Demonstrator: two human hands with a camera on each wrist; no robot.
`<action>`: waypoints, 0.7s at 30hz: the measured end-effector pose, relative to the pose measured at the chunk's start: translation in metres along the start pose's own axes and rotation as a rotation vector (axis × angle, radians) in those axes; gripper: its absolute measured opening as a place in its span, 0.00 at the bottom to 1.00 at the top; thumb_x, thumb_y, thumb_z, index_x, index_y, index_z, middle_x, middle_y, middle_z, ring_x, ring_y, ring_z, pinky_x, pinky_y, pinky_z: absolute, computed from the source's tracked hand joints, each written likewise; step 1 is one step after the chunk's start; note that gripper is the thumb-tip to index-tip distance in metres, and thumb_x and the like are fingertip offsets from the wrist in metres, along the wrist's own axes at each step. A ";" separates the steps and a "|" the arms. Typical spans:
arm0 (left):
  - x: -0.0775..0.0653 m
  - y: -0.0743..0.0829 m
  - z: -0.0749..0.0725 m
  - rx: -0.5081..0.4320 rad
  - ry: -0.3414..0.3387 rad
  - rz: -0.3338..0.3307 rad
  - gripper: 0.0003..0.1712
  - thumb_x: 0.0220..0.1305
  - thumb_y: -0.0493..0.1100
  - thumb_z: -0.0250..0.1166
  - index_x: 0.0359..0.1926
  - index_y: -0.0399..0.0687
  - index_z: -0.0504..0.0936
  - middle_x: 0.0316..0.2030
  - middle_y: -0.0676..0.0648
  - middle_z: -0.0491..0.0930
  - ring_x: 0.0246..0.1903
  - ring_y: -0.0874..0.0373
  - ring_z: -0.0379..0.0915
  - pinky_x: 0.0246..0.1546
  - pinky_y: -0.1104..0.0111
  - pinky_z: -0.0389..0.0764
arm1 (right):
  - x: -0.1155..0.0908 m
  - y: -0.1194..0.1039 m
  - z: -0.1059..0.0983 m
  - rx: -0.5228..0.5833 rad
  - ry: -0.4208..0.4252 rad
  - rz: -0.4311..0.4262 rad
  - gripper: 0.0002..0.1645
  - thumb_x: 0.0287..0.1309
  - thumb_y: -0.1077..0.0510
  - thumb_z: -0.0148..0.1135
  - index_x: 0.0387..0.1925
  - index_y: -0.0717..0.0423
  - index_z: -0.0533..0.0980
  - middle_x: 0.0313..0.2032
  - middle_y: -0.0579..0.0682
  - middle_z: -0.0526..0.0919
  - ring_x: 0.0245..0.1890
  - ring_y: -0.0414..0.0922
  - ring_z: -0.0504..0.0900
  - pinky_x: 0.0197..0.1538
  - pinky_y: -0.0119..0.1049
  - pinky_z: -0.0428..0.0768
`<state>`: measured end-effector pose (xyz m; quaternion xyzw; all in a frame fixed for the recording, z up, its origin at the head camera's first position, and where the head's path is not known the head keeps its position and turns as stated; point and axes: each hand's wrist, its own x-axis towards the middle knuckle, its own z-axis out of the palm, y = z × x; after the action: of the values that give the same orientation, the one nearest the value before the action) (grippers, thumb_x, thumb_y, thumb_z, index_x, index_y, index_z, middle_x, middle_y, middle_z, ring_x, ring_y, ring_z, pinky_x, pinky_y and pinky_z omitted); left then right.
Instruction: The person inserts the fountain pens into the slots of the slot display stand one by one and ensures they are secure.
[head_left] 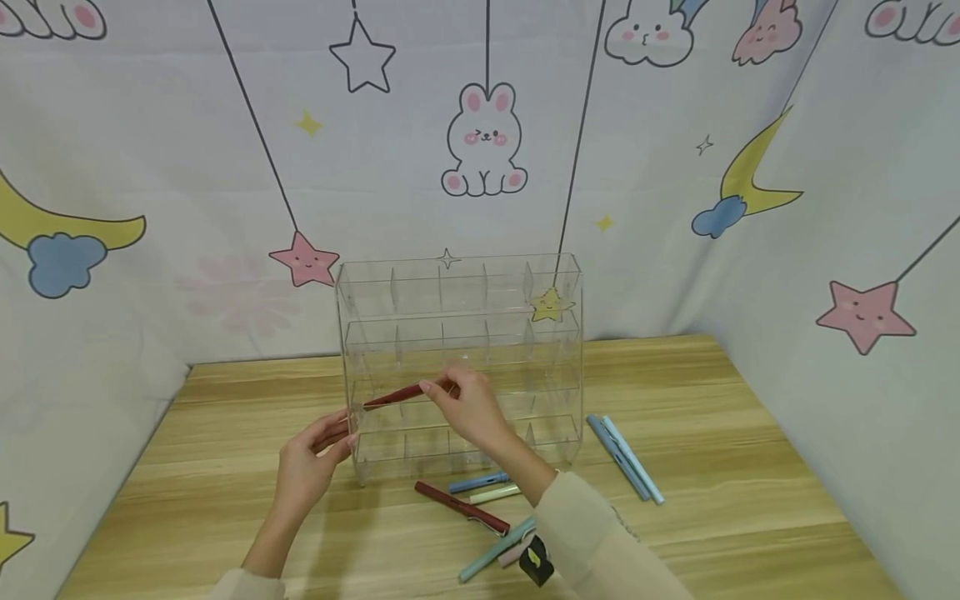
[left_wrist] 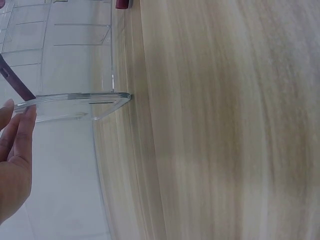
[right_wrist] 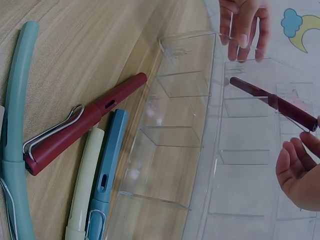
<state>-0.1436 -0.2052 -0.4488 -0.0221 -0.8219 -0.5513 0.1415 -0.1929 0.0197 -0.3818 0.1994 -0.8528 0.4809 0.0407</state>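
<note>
My right hand pinches a dark red pen near one end, between thumb and fingers. The pen, which has a wire clip in the right wrist view, slants across the front of a clear compartment organizer, its far end close to the left side wall. At that wall, my left hand grips the edge, thumb on one side and fingers on the other, as the left wrist view shows. Below the organizer lies a second dark red pen, beside a pale green pen and a blue pen.
Nearer me on the wooden table are a teal pen and a pink pen, partly hidden by the right sleeve. Right of the organizer lie a grey-blue pen and a light blue pen. Patterned cloth hangs behind.
</note>
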 end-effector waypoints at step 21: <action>0.000 0.001 0.001 -0.006 0.001 -0.006 0.21 0.54 0.27 0.63 0.51 0.31 0.75 0.41 0.34 0.79 0.36 0.72 0.75 0.33 0.78 0.81 | -0.002 0.008 -0.003 0.034 -0.100 -0.091 0.13 0.60 0.59 0.57 0.47 0.57 0.78 0.35 0.48 0.79 0.33 0.42 0.76 0.34 0.27 0.78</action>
<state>-0.1438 -0.2045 -0.4484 -0.0198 -0.8202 -0.5543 0.1401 -0.1942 0.0270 -0.3872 0.2624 -0.8354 0.4826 0.0166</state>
